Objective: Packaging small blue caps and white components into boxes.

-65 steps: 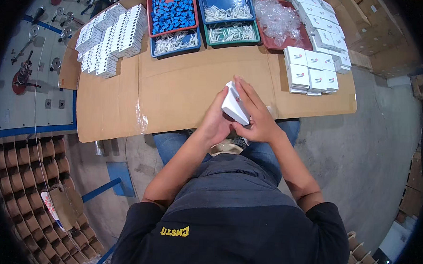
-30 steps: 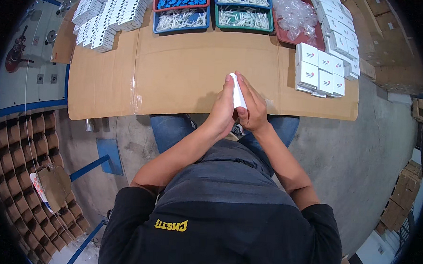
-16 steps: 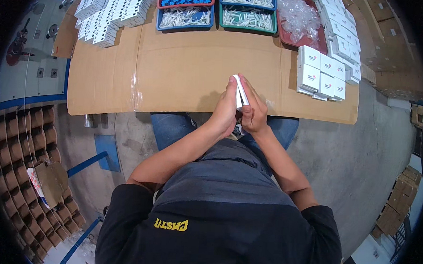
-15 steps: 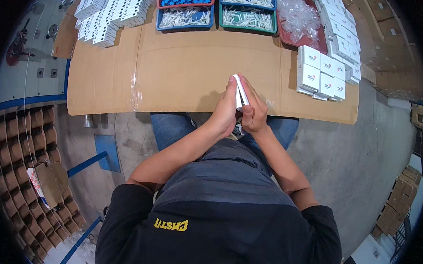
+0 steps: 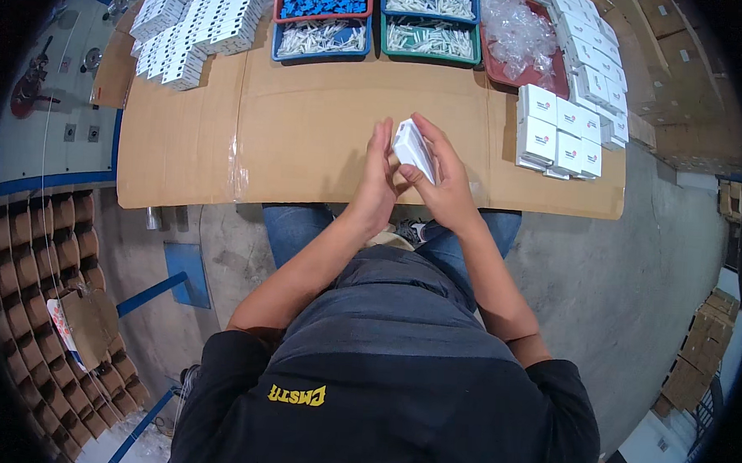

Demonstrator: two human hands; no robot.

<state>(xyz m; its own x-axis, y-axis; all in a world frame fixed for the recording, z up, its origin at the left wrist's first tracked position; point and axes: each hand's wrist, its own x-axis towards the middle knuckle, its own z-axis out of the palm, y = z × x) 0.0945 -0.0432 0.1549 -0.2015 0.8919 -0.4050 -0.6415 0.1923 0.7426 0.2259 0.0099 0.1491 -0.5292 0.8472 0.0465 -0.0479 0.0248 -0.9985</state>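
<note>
Setting: workshop with a concrete floor; a bench [image 5: 309, 138] covered in brown cardboard sheets, taped at the seams, carries the goods.
Item in hand: small white carton [image 5: 413, 149], flat-sided, held on edge just above the bench's near half, close to the person's body.
Left hand [image 5: 375, 182]: fingers upright and extended, pressed against the carton's left face; palm side turned toward it.
Right hand [image 5: 444, 178]: grip closed around the carton's right side and lower corner, thumb below, fingers spread over the top edge.
Grip state: both hands closed on the carton, which is pinched between them; no gap visible on either side.
Handling judgement: looks light, thin paperboard; stiff along folded edges, soft on the broad faces, likely to dent if squeezed mid-panel. Surface seems smooth, so slip is possible.
Best hold: along the edges and corners, as the right hand has it, rather than on the open panels.
Beyond the grip, far side: blue tray [image 5: 321, 18] of blue parts and pale sticks, green tray [image 5: 430, 23] of pale parts, red tray [image 5: 520, 39] of clear bags.
Right of the grip: stack of finished white boxes [image 5: 557, 136], near but apart.
Far left of the grip: rows of flat white cartons [image 5: 198, 21].
</note>
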